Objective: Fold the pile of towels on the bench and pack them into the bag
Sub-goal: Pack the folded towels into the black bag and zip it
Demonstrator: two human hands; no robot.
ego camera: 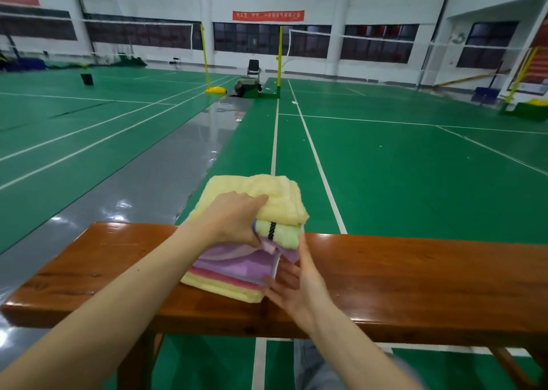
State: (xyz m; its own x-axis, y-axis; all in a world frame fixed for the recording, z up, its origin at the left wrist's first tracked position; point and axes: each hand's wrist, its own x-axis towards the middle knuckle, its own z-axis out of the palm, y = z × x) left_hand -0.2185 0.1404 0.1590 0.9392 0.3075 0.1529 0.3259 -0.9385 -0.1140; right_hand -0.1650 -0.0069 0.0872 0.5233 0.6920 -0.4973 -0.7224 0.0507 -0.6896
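A stack of folded towels [237, 263] sat at lower centre on the glossy wooden bench [415, 277]: a pale yellow towel [278, 194] topmost, a green towel [286, 233] beneath, then purple, pink and yellow.

No text I can read: the red banner [268, 15] on the wall far ahead of my left hand [234, 217] and right hand [296, 284] carries blurred pale characters.

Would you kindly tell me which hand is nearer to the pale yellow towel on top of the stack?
Left. The left hand grips the top yellow towel at its near edge; the right hand lies lower, against the purple towel.
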